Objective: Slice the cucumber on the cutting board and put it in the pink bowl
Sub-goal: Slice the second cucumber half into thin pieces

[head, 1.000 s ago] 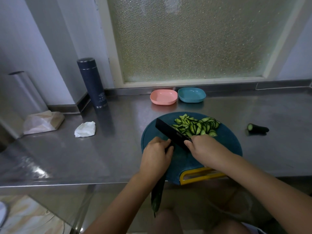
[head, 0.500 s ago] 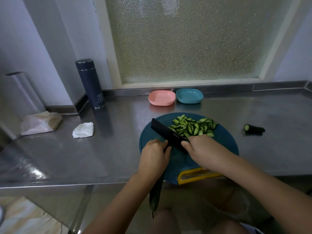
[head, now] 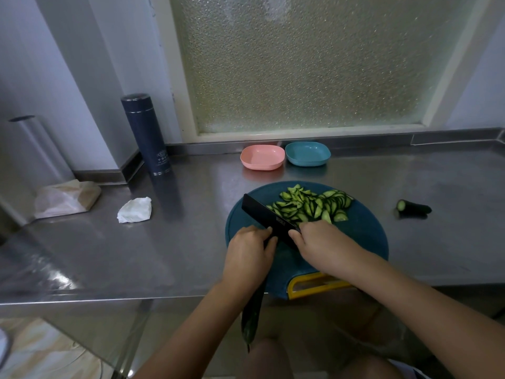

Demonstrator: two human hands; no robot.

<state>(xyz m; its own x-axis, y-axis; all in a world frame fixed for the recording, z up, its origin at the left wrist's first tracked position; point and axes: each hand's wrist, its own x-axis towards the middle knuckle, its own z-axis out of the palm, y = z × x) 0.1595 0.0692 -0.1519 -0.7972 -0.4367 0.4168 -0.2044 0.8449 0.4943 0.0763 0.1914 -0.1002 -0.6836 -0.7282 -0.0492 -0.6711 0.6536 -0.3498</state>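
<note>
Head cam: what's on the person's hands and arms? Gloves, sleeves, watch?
Nothing worn shows. The left hand and right hand are ungloved, no rings visible; left forearm and right forearm are uncovered to the frame edge: no sleeves, watch or wristbands.

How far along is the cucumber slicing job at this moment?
Done: a pile of slices lies on the cutting board. In hand: the left hand holds the uncut cucumber, the right hand grips the knife beside it. Left: slice the long remaining piece, then move everything into the pink bowl, which is empty.
</note>
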